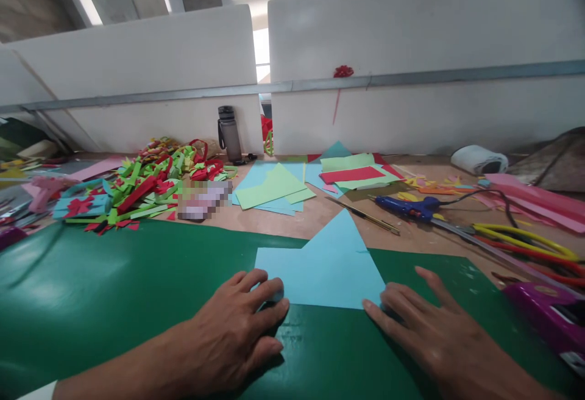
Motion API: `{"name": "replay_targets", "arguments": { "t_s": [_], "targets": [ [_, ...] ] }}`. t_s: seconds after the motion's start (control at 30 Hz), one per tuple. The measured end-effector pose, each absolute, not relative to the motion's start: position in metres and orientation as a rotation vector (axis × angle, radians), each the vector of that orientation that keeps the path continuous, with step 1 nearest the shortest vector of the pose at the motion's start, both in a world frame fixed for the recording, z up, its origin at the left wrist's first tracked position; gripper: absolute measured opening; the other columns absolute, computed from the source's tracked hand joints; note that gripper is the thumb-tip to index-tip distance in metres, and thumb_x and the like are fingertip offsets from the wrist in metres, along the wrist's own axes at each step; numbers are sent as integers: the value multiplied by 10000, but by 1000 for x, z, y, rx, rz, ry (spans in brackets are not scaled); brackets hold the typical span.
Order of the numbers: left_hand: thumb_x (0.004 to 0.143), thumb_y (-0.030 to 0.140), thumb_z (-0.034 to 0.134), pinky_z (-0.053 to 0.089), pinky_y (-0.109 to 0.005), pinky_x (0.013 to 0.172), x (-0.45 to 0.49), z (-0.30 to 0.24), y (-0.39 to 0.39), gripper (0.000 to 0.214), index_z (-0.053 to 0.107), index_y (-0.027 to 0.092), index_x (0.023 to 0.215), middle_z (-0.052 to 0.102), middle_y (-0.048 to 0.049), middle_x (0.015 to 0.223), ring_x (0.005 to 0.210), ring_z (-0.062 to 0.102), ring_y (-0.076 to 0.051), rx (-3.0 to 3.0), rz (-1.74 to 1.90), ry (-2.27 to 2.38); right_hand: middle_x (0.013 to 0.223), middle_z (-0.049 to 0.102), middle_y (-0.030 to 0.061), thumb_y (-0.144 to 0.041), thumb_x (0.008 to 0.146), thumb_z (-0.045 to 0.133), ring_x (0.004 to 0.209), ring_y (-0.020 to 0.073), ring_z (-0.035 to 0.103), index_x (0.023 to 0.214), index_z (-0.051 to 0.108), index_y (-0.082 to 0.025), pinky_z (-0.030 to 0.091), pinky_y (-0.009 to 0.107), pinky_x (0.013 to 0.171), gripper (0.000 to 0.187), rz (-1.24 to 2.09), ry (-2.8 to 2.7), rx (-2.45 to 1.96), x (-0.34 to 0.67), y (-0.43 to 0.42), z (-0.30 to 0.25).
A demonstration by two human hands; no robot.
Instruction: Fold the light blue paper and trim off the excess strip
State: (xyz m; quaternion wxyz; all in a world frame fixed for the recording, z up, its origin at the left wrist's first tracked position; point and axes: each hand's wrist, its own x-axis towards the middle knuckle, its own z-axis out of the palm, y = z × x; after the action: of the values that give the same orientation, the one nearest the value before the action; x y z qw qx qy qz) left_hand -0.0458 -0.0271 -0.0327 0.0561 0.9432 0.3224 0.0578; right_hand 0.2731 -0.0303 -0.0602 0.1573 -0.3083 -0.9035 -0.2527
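A light blue folded paper [325, 269] lies on the green cutting mat [114, 290], with a triangular point rising toward the far side. My left hand [237, 327] rests flat on the mat, its fingertips pressing the paper's near left corner. My right hand [427, 327] lies flat too, with fingertips touching the paper's near right corner. Neither hand grips anything.
A blue glue gun [409, 206], scissors with yellow handles [507, 238] and a thin stick [363, 216] lie right of centre. Coloured paper sheets [274, 188], a heap of paper scraps [146, 183], a dark bottle [229, 133], a white roll [479, 159] and a purple tool [548, 314] surround the mat.
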Motion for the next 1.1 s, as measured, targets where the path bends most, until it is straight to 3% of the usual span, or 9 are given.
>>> {"name": "replay_targets", "arguments": {
  "t_s": [0.13,0.37,0.67,0.73,0.83,0.97,1.1],
  "targets": [
    [936,323,425,418,-475,929,-61,-37,-33,322,488,232,1239,502,-73,1281,1119,449,-300,2892,190,1067,820,616,55,48,756,341,849,242,570,1084,613,-197,265,550,924,492,-877,-2634,-881,293,-40,-54],
    [938,292,411,419,-478,949,-68,-41,-41,295,531,187,1186,532,-80,1286,1123,467,-297,2909,237,1147,803,635,65,89,719,328,811,254,575,1001,623,-167,288,554,883,482,-930,-2585,-889,292,-46,-50],
    [931,308,432,417,-497,955,-63,-36,-33,260,627,158,1015,599,-109,1207,1124,508,-301,2882,367,1236,800,635,62,67,677,370,832,231,582,964,623,-165,291,531,921,447,-754,-2508,-952,290,-46,-57],
    [927,336,452,374,-524,1003,-48,-29,-24,343,565,143,1188,536,-127,1312,1230,441,-322,2911,328,1141,790,636,61,48,667,386,823,223,585,936,627,-163,279,538,941,419,-724,-2468,-975,288,-44,-60],
    [931,472,434,264,-553,1082,-19,-19,-8,624,298,136,1439,279,-135,1501,1384,213,-335,2890,117,806,799,645,59,10,710,406,819,212,590,911,637,-173,264,547,970,357,-705,-2446,-1031,287,-43,-61],
    [925,604,336,122,-564,1118,6,-18,7,743,103,190,1496,99,-105,1538,1410,62,-306,2751,-28,577,884,682,79,-19,753,401,905,232,596,902,648,-184,245,551,997,332,-703,-2421,-1069,287,-46,-62],
    [929,569,376,101,-575,1113,2,-28,6,742,58,209,1496,80,-101,1533,1405,63,-308,2740,-4,630,1118,662,143,-36,799,372,1088,265,555,1136,602,-141,225,567,1021,421,-610,-2459,-1069,274,-45,-64]
  ]
}}
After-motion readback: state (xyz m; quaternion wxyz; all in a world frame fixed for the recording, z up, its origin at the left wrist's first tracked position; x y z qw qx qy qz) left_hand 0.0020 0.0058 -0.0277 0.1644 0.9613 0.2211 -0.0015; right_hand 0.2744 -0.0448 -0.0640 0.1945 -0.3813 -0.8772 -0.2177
